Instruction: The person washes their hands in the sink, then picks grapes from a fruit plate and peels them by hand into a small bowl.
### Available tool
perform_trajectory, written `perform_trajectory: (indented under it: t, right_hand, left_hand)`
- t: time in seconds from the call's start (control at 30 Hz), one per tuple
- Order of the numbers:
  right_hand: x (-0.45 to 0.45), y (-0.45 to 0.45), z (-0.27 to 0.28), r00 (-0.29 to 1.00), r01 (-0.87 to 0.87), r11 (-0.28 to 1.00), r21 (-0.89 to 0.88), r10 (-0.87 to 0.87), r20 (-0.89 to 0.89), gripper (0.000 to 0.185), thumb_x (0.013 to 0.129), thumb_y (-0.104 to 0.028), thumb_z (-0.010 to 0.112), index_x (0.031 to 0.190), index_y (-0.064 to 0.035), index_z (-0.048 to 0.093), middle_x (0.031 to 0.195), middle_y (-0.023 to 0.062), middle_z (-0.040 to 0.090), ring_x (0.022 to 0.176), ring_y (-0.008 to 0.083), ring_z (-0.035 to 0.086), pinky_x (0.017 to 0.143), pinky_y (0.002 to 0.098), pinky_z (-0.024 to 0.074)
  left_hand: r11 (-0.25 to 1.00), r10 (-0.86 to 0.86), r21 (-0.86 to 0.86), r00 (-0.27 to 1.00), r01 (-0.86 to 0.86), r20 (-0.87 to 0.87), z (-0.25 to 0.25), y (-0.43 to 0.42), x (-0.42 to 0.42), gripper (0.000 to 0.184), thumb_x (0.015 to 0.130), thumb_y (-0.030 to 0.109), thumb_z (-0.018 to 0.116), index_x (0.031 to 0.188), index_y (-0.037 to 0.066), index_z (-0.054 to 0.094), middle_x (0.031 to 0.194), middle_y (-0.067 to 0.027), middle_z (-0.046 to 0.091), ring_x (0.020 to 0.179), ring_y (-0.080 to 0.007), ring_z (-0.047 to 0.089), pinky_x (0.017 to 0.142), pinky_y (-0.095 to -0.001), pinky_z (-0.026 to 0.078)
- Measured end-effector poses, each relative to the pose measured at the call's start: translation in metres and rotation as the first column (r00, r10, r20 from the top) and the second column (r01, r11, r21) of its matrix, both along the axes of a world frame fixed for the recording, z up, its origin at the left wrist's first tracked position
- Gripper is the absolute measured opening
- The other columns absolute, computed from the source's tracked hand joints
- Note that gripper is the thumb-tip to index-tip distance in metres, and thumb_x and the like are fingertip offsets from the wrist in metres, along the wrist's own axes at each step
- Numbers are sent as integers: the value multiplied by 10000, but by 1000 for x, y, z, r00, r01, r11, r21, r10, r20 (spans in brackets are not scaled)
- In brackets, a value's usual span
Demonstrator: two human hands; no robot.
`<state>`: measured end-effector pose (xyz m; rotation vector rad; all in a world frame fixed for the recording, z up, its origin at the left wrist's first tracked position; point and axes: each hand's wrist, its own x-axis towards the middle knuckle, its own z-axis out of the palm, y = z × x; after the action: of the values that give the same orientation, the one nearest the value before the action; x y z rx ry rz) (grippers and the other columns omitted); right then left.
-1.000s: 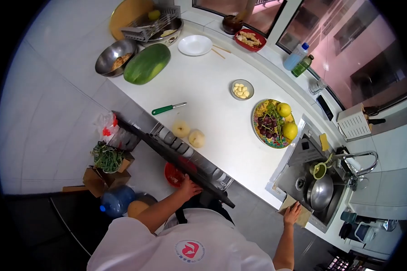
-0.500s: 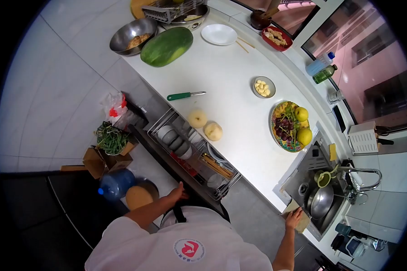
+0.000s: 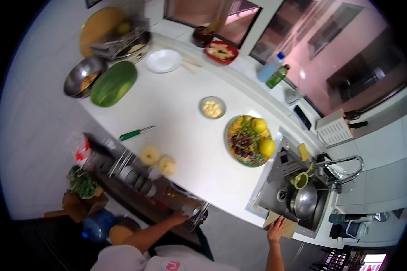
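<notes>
My left hand (image 3: 180, 218) reaches into the pulled-out drawer (image 3: 122, 198), beside a white bowl (image 3: 191, 209) at its right end. Its fingers are blurred, and I cannot tell whether they grip the bowl. Stacked grey bowls (image 3: 140, 180) sit farther left in the drawer. My right hand (image 3: 276, 229) lies with fingers extended on a tan cloth (image 3: 288, 228) at the sink's front edge. On the counter above the drawer are two peeled, pale round fruits (image 3: 149, 156). A small green-handled blade tool (image 3: 131, 135) lies behind them.
A patterned plate (image 3: 233, 151) of grapes and yellow fruit stands left of the sink (image 3: 269, 192). Behind is a bowl of peeled garlic (image 3: 212, 108). A watermelon (image 3: 114, 84), metal bowl (image 3: 73, 80) and white plate (image 3: 163, 61) occupy the far end. A water jug (image 3: 99, 225) is on the floor.
My left hand has gone from the drawer's front edge into its right end. My right hand stays on the cloth by the sink. The camera view has turned and tilted up.
</notes>
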<state>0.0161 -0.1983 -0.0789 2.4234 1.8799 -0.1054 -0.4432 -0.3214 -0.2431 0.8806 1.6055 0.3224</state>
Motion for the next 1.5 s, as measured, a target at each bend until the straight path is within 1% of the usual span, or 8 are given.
perform_trajectory:
  t: [0.13, 0.23, 0.4, 0.67, 0.73, 0.8, 1.17, 1.5]
  right_hand:
    - [-11, -3, 8, 999, -23, 1000, -21, 23, 33, 667, 899, -215, 512, 1476, -98, 200, 1505, 192, 218, 1345, 426, 251, 1090, 493, 244]
    - [-15, -5, 10, 997, -59, 998, -3, 59, 58, 656, 902, -219, 496, 1470, -66, 205, 1501, 206, 222, 1347, 431, 244, 1085, 498, 232]
    - [-24, -4, 20, 998, -59, 998, -1, 59, 19, 637, 903, -199, 466, 1461, -28, 211, 1510, 220, 188, 1364, 433, 204, 1092, 516, 186]
    - [-30, -1, 28, 999, -7, 999, -34, 6, -39, 656, 892, -227, 475, 1460, -27, 215, 1512, 230, 174, 1376, 442, 173, 1086, 544, 173]
    - [-32, 1, 30, 998, 3, 1000, -25, -5, -55, 660, 888, -231, 482, 1458, -27, 220, 1512, 229, 177, 1376, 442, 172, 1087, 545, 172]
    - [-32, 0, 31, 999, 11, 999, -31, -12, -38, 664, 881, -233, 495, 1454, -27, 232, 1511, 228, 184, 1377, 439, 173, 1084, 552, 173]
    - [-20, -4, 32, 994, -22, 999, 33, 26, -107, 665, 886, -260, 491, 1455, -34, 232, 1510, 237, 171, 1384, 447, 139, 1072, 609, 144]
    - [4, -4, 51, 969, -237, 971, 34, 239, -64, 648, 874, -338, 504, 1422, -39, 327, 1482, 237, 252, 1365, 435, 210, 1040, 606, 206]
  left_hand:
    - [990, 56, 135, 996, -46, -71, -143, -25, 43, 631, 795, 438, 622, 1173, -58, 527, 1077, -278, 606, 1035, -402, 584, 883, -444, 485]
    - [979, -48, -204, 991, 23, -121, -111, -2, 51, 598, 800, 417, 596, 1172, -48, 536, 1091, -271, 603, 1074, -404, 556, 928, -453, 453]
    - [951, -292, 3, 905, 308, -309, -159, -9, 49, 462, 808, 375, 561, 1065, -3, 627, 1110, -216, 617, 1053, -374, 576, 902, -441, 463]
    - [444, -784, 5, 391, 896, -482, -283, -48, 32, 366, 805, 296, 577, 1021, 14, 663, 1130, -208, 611, 1054, -311, 590, 914, -441, 448]
    - [639, -752, -53, 609, 767, -250, -243, -36, 26, 397, 797, 298, 574, 1056, 6, 646, 1132, -211, 610, 1054, -312, 591, 905, -440, 455]
    - [873, -322, -366, 945, 322, 63, -50, 32, 19, 443, 794, 318, 560, 1101, 5, 624, 1142, -212, 606, 1058, -317, 589, 901, -439, 460]
    - [754, -621, -20, 702, 656, -349, 188, 59, -4, 455, 810, 512, 549, 1089, 170, 660, 1008, -146, 661, 953, -323, 627, 822, -413, 487]
    - [815, -20, 488, 858, 312, -514, 357, 75, 62, 218, 780, 291, 714, 876, 96, 706, 781, -102, 658, 666, -259, 636, 604, -342, 489]
